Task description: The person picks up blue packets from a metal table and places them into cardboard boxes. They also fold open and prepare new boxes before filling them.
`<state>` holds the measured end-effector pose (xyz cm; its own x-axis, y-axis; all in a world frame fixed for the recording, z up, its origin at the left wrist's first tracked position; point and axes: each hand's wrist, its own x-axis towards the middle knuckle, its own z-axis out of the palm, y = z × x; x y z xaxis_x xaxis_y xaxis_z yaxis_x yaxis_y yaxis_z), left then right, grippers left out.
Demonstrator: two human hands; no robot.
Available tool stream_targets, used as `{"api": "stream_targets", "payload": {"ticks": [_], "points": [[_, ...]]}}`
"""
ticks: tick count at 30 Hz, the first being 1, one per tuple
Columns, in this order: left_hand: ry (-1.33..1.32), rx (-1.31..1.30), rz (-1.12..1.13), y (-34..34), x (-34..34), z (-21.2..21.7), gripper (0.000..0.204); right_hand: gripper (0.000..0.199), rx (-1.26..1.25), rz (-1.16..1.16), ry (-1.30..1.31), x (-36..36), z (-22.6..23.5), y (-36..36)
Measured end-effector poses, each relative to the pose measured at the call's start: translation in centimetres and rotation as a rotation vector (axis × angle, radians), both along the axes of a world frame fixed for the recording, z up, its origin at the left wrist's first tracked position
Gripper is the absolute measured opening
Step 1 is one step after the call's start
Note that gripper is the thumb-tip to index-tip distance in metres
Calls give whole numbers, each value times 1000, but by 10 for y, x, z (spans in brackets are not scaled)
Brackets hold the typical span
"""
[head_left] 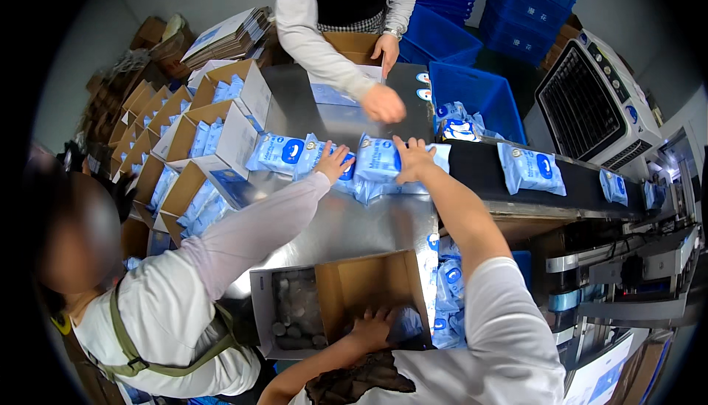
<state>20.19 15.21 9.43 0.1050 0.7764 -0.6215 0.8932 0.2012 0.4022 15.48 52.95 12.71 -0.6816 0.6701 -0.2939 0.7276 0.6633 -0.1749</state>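
Note:
A row of blue-and-white soft packs of wipes [282,152] lies across the metal table. At its right end my right hand [417,160] grips the side of a raised pack of wipes [377,159], fingers over its right edge. A co-worker's hand [332,163], in a pale sleeve from the left, rests on the packs beside it. My left hand [372,329] is inside an open cardboard box [361,276] close to me, its fingers spread. Next to those fingers is a shiny bluish pack [405,325], partly in shadow.
Several filled cartons [247,92] stand at the left. On the right, a black conveyor belt [472,158] carries more packs. A blue bin [479,84] with packs stands behind it, near an air cooler [597,103]. Across the table, another co-worker's hand [385,104] is blurred above a box.

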Motion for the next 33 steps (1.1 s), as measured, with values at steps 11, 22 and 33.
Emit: {"api": "stream_targets", "payload": {"ticks": [11,22,33], "points": [[-483,704,-120,-41,-23,-81,69,113,-1454,922,195,85,76,-173],[-122,244,-211,-20,-12,-10,55,20,-1178,345,341,44,31,-100],[55,-10,-24,54,-57,-16,94,126,-2,-65,-48,-14,-81,-3]]}}
